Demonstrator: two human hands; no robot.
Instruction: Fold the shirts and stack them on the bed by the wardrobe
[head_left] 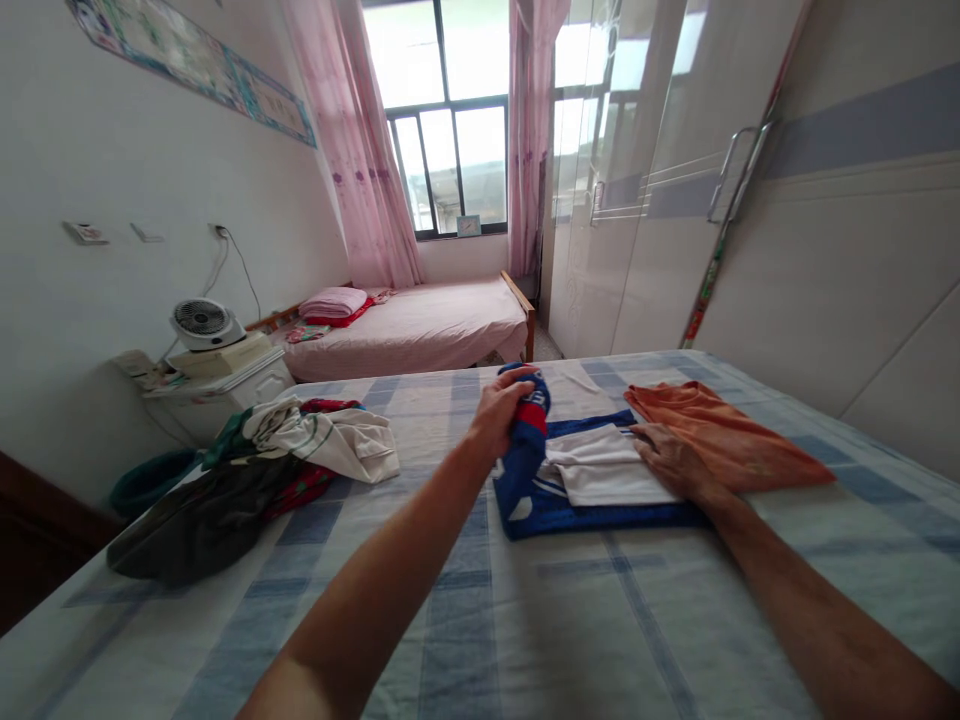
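A blue garment (525,520) with white stripes and a red band lies partly folded on the bed. My left hand (504,405) is closed on its left end and lifts that part off the sheet. On top of the blue cloth rests a folded white garment (600,470). My right hand (664,455) lies flat with fingers stretched out, pressing on the right side of the white cloth. Just beyond it, to the right, an orange garment (727,440) is laid out folded.
A checked sheet (457,620) covers the bed. To the left sits a heap of rumpled clothes (315,440), near a white cabinet (255,380) with a fan (206,322). A pink bed (442,315) stands by the window, and a tall wardrobe (630,250) on the right.
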